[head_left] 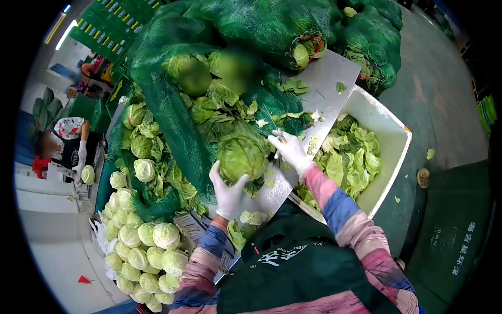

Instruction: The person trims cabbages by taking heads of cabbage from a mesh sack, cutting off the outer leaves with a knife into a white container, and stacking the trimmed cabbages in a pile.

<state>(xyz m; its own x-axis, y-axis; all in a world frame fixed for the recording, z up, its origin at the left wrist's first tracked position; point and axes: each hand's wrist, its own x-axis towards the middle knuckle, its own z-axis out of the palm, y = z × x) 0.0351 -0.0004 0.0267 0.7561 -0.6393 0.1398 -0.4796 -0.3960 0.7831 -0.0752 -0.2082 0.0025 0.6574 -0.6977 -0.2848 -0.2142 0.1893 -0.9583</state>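
Observation:
A large green cabbage [241, 157] rests on loose leaves at the edge of the metal table [330, 78]. My left hand [228, 192], in a white glove, cups the cabbage from its near side with thumb and fingers spread around it. To the right of the cabbage, my right hand [291, 150], also gloved, is closed around the handle of a small tool, perhaps a knife [279, 136]; most of it is hidden. Cut leaves [213, 112] and an open green net bag [172, 112] lie behind and left of the cabbage.
A white bin [389, 141] of leaves [355, 157] stands right of the table. Trimmed cabbages [151, 256] are piled at the lower left. Full net bags [251, 31] lie at the back. A co-worker [68, 138] is at the far left. A dark green container [444, 235] stands lower right.

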